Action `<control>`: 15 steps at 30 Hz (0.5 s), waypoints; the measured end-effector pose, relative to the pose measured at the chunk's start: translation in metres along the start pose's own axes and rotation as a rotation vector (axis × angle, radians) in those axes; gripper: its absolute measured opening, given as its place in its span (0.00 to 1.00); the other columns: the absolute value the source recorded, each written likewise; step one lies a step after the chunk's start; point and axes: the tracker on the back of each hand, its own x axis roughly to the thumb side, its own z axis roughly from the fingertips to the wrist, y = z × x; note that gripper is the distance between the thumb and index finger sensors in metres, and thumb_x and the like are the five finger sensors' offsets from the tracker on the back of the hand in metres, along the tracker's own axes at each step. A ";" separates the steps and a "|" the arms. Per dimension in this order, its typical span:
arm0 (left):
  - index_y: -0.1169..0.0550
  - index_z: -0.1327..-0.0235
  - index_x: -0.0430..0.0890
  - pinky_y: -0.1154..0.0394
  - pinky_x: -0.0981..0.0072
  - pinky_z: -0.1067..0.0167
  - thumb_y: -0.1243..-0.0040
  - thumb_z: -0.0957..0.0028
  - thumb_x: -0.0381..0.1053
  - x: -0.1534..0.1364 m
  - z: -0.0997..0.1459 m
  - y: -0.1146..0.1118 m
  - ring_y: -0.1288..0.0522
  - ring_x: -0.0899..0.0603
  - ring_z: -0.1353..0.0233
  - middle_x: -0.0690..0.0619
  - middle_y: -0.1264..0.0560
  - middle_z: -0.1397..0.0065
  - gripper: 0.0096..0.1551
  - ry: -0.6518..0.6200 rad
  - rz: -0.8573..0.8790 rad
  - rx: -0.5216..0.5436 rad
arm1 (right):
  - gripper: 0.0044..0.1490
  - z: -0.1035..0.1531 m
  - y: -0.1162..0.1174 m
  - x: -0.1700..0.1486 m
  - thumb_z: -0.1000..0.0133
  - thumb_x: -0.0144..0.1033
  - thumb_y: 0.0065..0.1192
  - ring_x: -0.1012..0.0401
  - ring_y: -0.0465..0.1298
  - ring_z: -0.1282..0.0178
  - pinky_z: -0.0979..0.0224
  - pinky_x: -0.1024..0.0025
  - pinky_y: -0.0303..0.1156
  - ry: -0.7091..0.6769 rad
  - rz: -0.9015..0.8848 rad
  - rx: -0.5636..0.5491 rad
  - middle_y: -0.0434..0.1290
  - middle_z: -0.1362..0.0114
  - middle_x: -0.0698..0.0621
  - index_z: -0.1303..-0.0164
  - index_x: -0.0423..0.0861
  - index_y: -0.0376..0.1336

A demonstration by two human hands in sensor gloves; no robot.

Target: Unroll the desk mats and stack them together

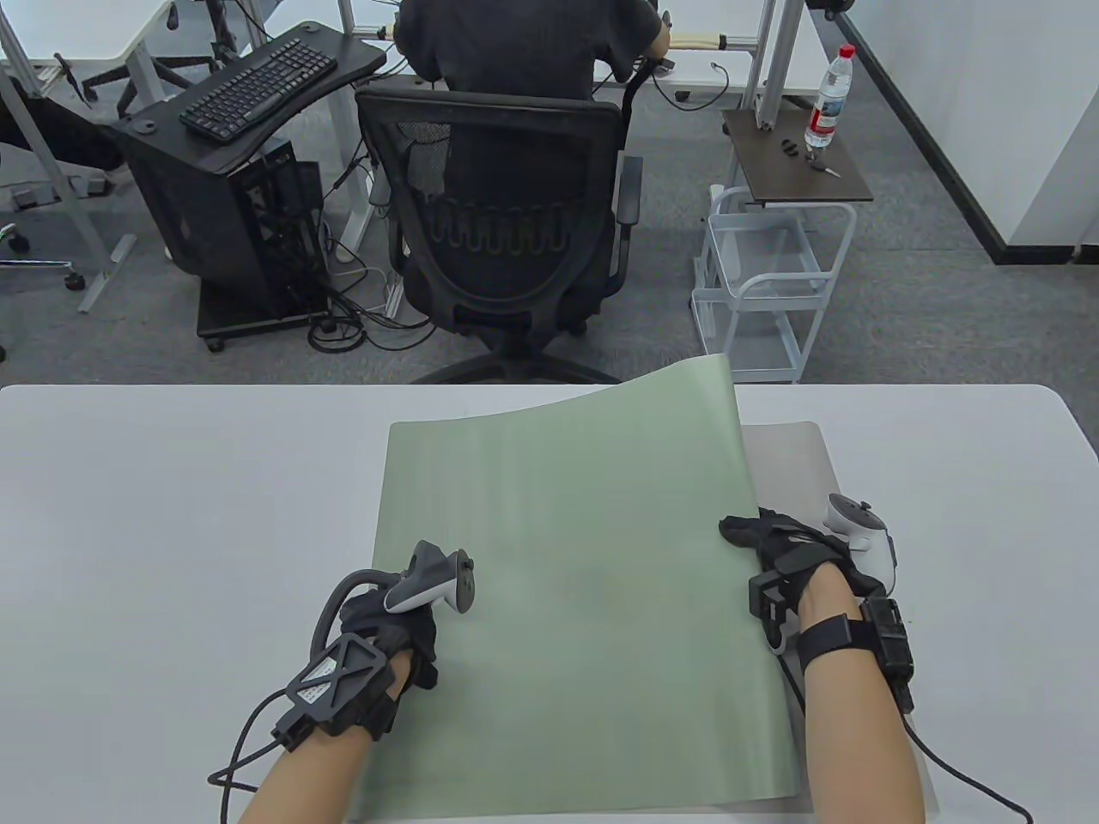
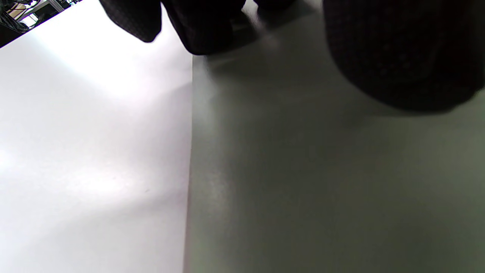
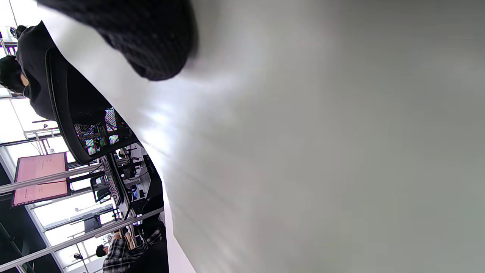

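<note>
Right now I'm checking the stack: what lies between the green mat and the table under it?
A grey mat lies between the green mat and the table; the table view shows its edge at the green mat's right side.

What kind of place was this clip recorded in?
Likely an office or lab workspace: a seated person in a mesh office chair, a keyboard on a desk, and a white table holding the green mat.
</note>
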 end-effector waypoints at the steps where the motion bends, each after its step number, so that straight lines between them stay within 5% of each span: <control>1: 0.42 0.33 0.47 0.37 0.37 0.31 0.30 0.75 0.62 0.000 0.000 0.000 0.33 0.36 0.27 0.38 0.46 0.20 0.57 0.000 0.000 -0.001 | 0.24 -0.001 0.002 0.001 0.38 0.39 0.62 0.42 0.71 0.27 0.28 0.45 0.72 0.000 0.004 0.016 0.58 0.22 0.40 0.37 0.51 0.53; 7: 0.42 0.33 0.47 0.37 0.37 0.31 0.30 0.75 0.62 0.000 0.000 0.000 0.33 0.36 0.27 0.38 0.47 0.20 0.57 0.001 -0.001 -0.002 | 0.25 -0.004 0.006 0.003 0.38 0.38 0.58 0.42 0.77 0.29 0.29 0.42 0.73 0.011 0.045 0.005 0.67 0.26 0.41 0.36 0.48 0.50; 15: 0.43 0.33 0.47 0.37 0.37 0.31 0.30 0.75 0.62 0.001 0.000 0.000 0.33 0.36 0.27 0.38 0.47 0.20 0.57 0.003 -0.003 -0.003 | 0.38 0.000 -0.006 -0.002 0.37 0.40 0.58 0.47 0.76 0.30 0.28 0.44 0.71 0.026 0.038 0.003 0.63 0.25 0.46 0.30 0.49 0.38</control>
